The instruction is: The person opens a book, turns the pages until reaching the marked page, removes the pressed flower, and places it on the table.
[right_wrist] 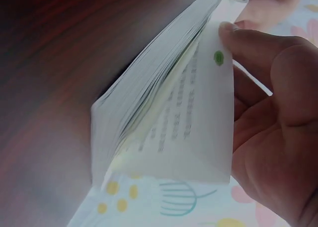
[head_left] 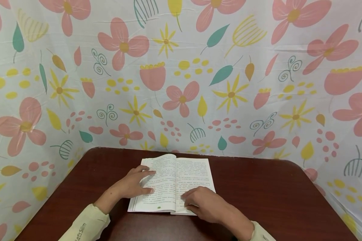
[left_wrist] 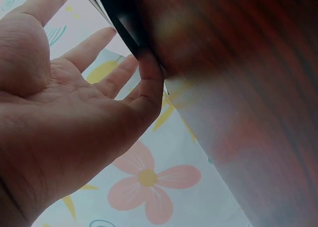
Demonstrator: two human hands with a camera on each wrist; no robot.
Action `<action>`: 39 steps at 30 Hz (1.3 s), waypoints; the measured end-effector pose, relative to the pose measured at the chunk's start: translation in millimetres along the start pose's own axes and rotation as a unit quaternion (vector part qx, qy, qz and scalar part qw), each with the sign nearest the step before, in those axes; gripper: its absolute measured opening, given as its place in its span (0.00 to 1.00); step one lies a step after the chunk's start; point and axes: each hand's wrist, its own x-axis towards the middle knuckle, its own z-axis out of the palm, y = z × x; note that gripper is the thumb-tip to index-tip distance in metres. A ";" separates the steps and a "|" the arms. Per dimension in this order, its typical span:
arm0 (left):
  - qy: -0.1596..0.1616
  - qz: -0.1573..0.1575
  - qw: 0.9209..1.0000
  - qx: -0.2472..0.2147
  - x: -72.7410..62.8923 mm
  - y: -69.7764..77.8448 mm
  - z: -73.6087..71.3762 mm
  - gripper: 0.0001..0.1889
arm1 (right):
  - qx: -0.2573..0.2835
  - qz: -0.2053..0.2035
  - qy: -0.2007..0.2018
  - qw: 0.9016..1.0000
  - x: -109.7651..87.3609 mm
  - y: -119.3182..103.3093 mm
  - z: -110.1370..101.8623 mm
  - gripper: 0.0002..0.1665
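An open book [head_left: 193, 170], printed in small dark text, lies on the dark red-brown table. My left hand [head_left: 132, 183] is at the book's left edge, fingers spread and fairly straight, with thumb and fingertips on the left page [head_left: 164, 197]. In the left wrist view, the little finger of this left hand [left_wrist: 79, 93] bends at the book's dark edge. My right hand [head_left: 206, 204] is over the lower right page, fingers bent. From the right wrist, the right hand [right_wrist: 278, 98] pinches a bowed page [right_wrist: 208, 132], thumb by a green mark, other fingers partly hidden behind the paper.
The table [head_left: 259, 187] extends around the book on every side. A white cloth [head_left: 181, 100] with pink, yellow and green flower prints hangs behind and along both sides. Pale sleeves [head_left: 85, 224] cover both forearms.
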 end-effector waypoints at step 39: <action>-0.016 -0.007 1.000 0.007 1.6 -3.0 1.3 0.38 | 0.219 0.183 0.122 0.951 -40.9 20.4 -6.0 0.21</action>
